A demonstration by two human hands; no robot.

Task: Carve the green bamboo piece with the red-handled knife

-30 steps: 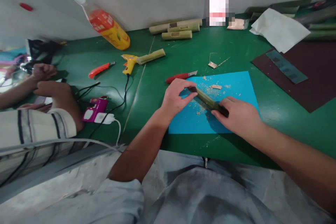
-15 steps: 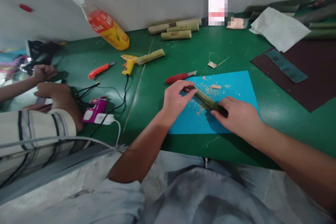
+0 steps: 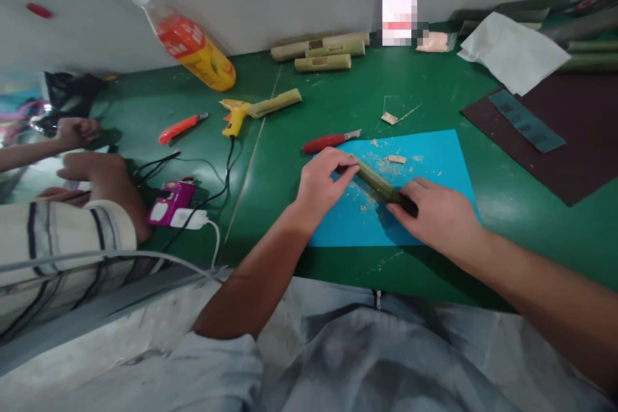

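Observation:
A green bamboo tube (image 3: 378, 183) slants above a blue sheet (image 3: 338, 225), gripped at both ends. My left hand (image 3: 322, 181) pinches its far left end between thumb and fingers. Around its darker near end, my right hand (image 3: 437, 209) is closed. Wood shavings (image 3: 369, 201) and a small bamboo chip (image 3: 396, 159) lie scattered on the sheet. Just beyond my left hand rests a red-handled knife (image 3: 331, 141), its blade pointing right. Another pale chip (image 3: 389, 118) lies on the green table farther back.
Cut bamboo tubes (image 3: 322, 63) lie by the wall, left of a plastic packet (image 3: 433, 42). A yellow glue gun (image 3: 236, 117), orange cutter (image 3: 183, 129), purple power strip (image 3: 172, 202) and juice bottle (image 3: 196, 51) stand left, near another person's arms (image 3: 109, 177). A ruler (image 3: 526, 121) lies on dark board right.
The bamboo tube has turned slightly in my hands, which stay in nearly the same place. The view has shifted a little.

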